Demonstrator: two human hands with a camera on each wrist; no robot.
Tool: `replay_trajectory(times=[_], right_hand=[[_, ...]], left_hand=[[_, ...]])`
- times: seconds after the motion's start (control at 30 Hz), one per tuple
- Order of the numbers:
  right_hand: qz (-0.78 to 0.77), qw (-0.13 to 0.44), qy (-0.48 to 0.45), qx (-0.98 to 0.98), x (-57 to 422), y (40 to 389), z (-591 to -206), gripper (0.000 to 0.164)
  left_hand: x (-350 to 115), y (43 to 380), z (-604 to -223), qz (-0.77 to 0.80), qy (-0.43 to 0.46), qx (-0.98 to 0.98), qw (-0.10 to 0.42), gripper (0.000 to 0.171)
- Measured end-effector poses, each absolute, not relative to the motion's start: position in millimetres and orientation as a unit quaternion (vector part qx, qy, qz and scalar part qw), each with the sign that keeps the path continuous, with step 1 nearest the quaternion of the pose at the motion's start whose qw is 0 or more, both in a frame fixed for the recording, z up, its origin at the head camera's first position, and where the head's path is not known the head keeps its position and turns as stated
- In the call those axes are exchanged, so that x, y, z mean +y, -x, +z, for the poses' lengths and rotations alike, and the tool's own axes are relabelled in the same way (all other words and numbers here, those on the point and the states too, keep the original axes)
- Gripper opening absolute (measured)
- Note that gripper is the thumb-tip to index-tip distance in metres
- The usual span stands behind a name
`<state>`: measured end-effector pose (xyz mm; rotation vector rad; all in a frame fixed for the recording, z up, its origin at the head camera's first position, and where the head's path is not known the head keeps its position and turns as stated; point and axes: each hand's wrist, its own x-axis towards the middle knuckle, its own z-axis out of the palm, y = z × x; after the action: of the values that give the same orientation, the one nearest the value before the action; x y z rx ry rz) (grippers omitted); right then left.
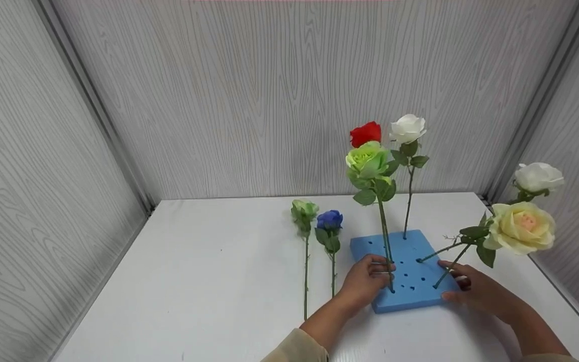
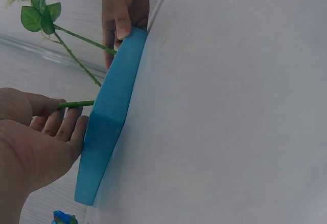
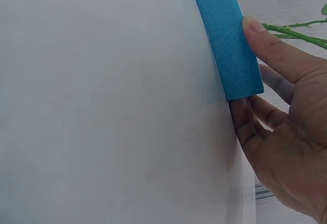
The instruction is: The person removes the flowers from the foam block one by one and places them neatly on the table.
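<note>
A blue foam block (image 1: 410, 302) with holes in its top lies on the table at the right. My left hand (image 1: 362, 284) pinches the lower stem of a light green rose (image 1: 367, 160), whose end is in a hole near the block's front left. In the left wrist view that stem (image 2: 76, 104) runs between thumb and fingers. My right hand (image 1: 483, 291) grips the block's right front corner, the thumb on one face in the right wrist view. A red rose (image 1: 366, 134), a white rose (image 1: 408, 128), a second white rose (image 1: 539, 177) and a pale yellow rose (image 1: 522, 228) also rise from the block.
Left of the block, a pale green rose (image 1: 304, 211) and a blue rose (image 1: 329, 219) lie on the white table (image 1: 194, 281). Grey wood-grain panels (image 1: 269, 100) stand behind the table and along both sides. The yellow rose leans out to the right.
</note>
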<state>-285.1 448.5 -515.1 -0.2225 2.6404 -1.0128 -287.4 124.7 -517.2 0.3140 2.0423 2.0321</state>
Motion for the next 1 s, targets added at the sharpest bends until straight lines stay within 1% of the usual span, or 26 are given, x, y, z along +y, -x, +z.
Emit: replay_trajectory(times=[0.17, 0.4, 1.0], right_hand=[[-0.36, 0.155, 0.076, 0.917, 449.0, 285.1, -514.3, 0.095], [-0.347, 0.162, 0.064, 0.922, 448.7, 285.1, -514.5, 0.098], [-0.341, 0.146, 0.077, 0.925, 450.7, 287.2, -519.0, 0.096]], left_hand=[[127.0, 288.3, -516.6, 0.698, -0.094, 0.701, 0.112, 0.014], [129.5, 288.9, -514.2, 0.686, -0.074, 0.717, 0.099, 0.01], [128.5, 291.0, -510.3, 0.702, -0.07, 0.703, 0.089, 0.013]])
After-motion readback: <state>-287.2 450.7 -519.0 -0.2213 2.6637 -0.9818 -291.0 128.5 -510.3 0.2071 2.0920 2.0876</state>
